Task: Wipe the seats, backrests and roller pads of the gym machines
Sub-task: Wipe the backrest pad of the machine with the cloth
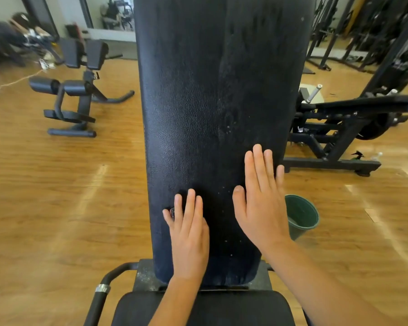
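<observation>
- Seat (203,309) sits closest to me at 6 o'clock, a black pad with both forearms crossing above it.
- My left hand (189,234) lies palm down on the lower backrest, fingers straight and close together. A dark scrap (172,211) peeks out by the little finger; I cannot tell what it is.
- My right hand (259,201) rests flat a little higher up, near the pad's right edge, fingers straight and slightly fanned, holding nothing.
- The backrest (198,102) runs from 6 up to 12 o'clock, dark and textured, with pale specks and smears down its right half.
- At 4 o'clock a green bucket (302,217) stands on the wooden floor (57,196), just beside the backrest.
- Far off at 10 o'clock are a machine's roller pads (64,87); at 2 o'clock, a black-framed machine (335,137).
</observation>
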Demonstrator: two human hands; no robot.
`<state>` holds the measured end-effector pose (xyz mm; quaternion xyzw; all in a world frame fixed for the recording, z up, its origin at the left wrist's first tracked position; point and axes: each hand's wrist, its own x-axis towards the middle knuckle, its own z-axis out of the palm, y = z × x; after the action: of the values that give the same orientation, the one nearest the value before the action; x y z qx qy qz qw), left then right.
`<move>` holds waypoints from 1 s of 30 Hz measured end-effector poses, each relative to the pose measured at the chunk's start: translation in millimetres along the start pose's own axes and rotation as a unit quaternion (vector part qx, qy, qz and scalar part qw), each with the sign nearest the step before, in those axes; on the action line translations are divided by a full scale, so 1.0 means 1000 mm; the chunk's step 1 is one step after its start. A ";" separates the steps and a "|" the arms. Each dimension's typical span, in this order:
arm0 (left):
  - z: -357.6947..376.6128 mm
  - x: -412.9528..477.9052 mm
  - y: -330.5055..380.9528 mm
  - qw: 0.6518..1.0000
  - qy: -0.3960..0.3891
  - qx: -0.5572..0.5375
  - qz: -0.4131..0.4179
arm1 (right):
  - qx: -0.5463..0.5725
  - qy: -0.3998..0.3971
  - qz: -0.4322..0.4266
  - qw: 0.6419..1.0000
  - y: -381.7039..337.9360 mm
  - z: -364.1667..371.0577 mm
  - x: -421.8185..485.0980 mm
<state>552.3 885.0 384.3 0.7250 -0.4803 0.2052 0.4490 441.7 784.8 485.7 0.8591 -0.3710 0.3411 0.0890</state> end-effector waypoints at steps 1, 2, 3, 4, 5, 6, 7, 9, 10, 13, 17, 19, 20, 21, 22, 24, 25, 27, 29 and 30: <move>-0.006 0.011 0.004 1.000 0.011 -0.005 0.010 | -0.006 -0.001 -0.002 1.000 0.000 -0.005 0.002; -0.013 0.025 0.009 0.999 0.024 -0.012 0.018 | -0.009 -0.001 -0.003 1.000 0.000 -0.010 0.006; -0.021 0.043 0.015 0.999 0.037 -0.020 0.029 | -0.008 0.003 -0.003 1.000 0.001 -0.018 0.012; -0.028 0.061 0.021 0.998 0.048 -0.027 0.041 | -0.005 0.007 -0.001 1.000 0.002 -0.025 0.019; -0.036 0.080 0.029 0.996 0.059 -0.032 0.055 | -0.002 0.012 0.003 1.000 0.002 -0.034 0.029; -0.043 0.098 0.036 0.995 0.068 -0.034 0.072 | -0.001 0.016 0.005 1.000 0.002 -0.042 0.039; -0.048 0.115 0.041 0.993 0.073 -0.033 0.088 | -0.003 0.018 0.006 1.000 0.001 -0.049 0.049; -0.059 0.146 0.053 0.989 0.079 -0.033 0.118 | -0.003 0.024 0.010 1.000 0.002 -0.064 0.071; -0.065 0.162 0.058 0.988 0.082 -0.035 0.130 | 0.000 0.029 0.014 0.999 0.003 -0.071 0.083; -0.079 0.205 0.071 0.984 0.083 -0.040 0.154 | 0.014 0.048 0.012 0.999 0.002 -0.085 0.118; -0.094 0.258 0.086 0.980 0.084 -0.045 0.173 | 0.009 0.084 0.005 0.996 0.004 -0.098 0.163; -0.100 0.283 0.095 0.978 0.086 -0.051 0.181 | 0.006 0.089 0.013 0.996 0.006 -0.103 0.186; -0.101 0.296 0.100 0.978 0.087 -0.050 0.182 | 0.004 0.088 0.012 0.996 0.007 -0.105 0.198; -0.101 0.308 0.104 0.978 0.087 -0.048 0.183 | 0.002 0.087 0.008 0.996 0.008 -0.105 0.207; -0.101 0.319 0.108 0.978 0.086 -0.045 0.182 | 0.000 0.086 0.001 0.996 0.008 -0.103 0.213; -0.095 0.339 0.114 0.979 0.080 -0.030 0.185 | 0.005 0.089 -0.010 0.996 0.009 -0.096 0.221; -0.091 0.347 0.115 0.979 0.073 -0.018 0.189 | 0.013 0.098 -0.010 0.995 0.010 -0.091 0.222; -0.082 0.357 0.114 0.980 0.055 -0.003 0.190 | 0.022 0.124 -0.011 0.992 0.012 -0.082 0.220; -0.080 0.363 0.110 0.982 0.027 -0.018 0.184 | 0.023 0.147 -0.018 0.989 0.015 -0.076 0.220; -0.082 0.364 0.108 0.983 0.006 -0.036 0.181 | 0.024 0.156 -0.022 0.987 0.015 -0.074 0.221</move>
<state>633.2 753.1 740.7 0.6081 -0.6079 0.2699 0.4334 501.2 676.5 683.7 0.8052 -0.3252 0.4778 0.1329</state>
